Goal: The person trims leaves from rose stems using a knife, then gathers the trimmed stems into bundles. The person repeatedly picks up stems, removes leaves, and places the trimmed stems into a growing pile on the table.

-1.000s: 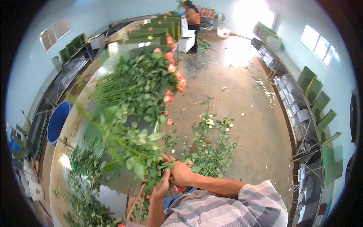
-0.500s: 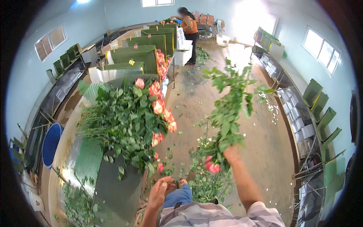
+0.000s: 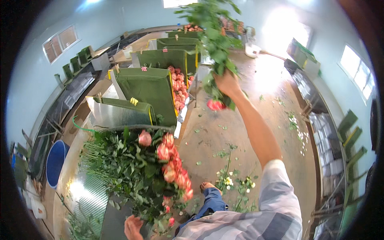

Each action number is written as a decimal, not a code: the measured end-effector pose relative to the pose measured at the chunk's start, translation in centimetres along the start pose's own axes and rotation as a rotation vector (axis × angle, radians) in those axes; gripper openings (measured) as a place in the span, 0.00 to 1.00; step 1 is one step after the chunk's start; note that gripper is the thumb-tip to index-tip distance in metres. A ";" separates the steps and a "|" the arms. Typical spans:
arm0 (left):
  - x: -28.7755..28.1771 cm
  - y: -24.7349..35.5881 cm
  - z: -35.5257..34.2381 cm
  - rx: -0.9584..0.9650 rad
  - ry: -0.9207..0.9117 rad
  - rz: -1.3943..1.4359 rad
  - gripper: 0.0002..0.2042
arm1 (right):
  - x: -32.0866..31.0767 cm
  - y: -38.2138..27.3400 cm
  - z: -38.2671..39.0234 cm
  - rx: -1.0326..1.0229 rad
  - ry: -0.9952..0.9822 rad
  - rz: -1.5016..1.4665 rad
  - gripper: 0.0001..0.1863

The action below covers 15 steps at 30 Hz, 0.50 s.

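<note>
- The right hand has swung up and forward with its leafy rose stems; half a second ago it was lower, over the floor to the right.
- The hands, together a second ago, are now well apart.
- The left hand has dropped toward the near bench, just beside the heaped roses.
- The person has moved forward: the green dividers stand nearer, and a bare foot shows farther ahead.

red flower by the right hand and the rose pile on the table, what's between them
In the head view, brown floor with a few loose leaves shows between the red flower and the rose pile.
</note>
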State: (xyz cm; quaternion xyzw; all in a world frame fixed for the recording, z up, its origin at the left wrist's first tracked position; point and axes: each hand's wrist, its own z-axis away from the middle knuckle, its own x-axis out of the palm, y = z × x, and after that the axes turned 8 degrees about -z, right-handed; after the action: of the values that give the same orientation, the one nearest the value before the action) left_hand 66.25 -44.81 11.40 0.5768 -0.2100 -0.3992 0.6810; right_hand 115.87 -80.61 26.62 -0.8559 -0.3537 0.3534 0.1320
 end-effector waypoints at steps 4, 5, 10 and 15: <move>1.8 -1.8 2.0 0.081 0.195 -0.323 0.18 | 10.4 2.4 -16.0 -0.263 -0.081 0.045 0.37; 1.5 -2.2 3.3 0.171 0.212 -0.733 0.17 | 13.2 0.2 -18.3 -0.162 -0.229 0.044 0.38; 1.2 -6.8 11.0 -0.207 0.436 0.505 0.14 | 29.5 -2.4 -21.1 -0.154 -0.745 0.157 0.36; 7.7 -0.9 13.2 -0.554 0.890 0.125 0.17 | 39.1 6.2 -18.0 -0.512 -1.055 0.000 0.24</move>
State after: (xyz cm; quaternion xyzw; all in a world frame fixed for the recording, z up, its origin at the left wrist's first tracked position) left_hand 60.66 -59.03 12.45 0.4752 0.1789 -0.1148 0.8538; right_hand 151.16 -57.26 16.58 -0.5689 -0.4457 0.6350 -0.2730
